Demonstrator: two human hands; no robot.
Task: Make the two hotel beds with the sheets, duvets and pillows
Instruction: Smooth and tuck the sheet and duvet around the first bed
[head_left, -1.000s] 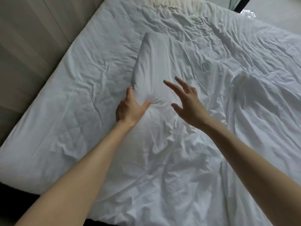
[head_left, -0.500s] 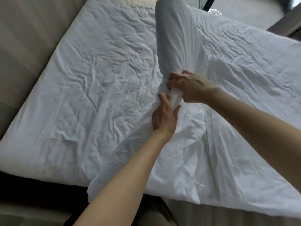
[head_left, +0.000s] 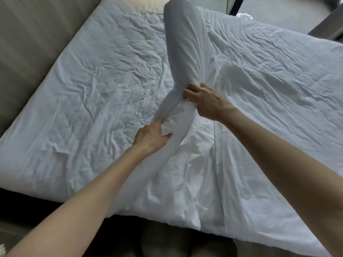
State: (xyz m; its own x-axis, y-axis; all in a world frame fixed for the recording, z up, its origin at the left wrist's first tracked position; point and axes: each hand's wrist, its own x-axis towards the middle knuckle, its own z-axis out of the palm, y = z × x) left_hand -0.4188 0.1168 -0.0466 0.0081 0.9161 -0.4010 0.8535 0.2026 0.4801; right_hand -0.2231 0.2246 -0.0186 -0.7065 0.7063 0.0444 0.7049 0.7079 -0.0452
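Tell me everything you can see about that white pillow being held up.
The pillow is white, soft, creased cloth, standing tall and tilted above the bed. Its lower end is bunched into a narrow neck, where the right hand grips it; the left hand grips the loose fabric just below.

wall (head_left: 27, 43): beige, panelled in long stripes, seen at upper left | floor (head_left: 278, 10): grey, seen at upper right; a dim brown-grey stretch is seen along the bottom edge | frame (head_left: 234, 5): dark, slanted, at top | panel (head_left: 328, 25): dark grey, at upper right edge | light: soft, cool daylight
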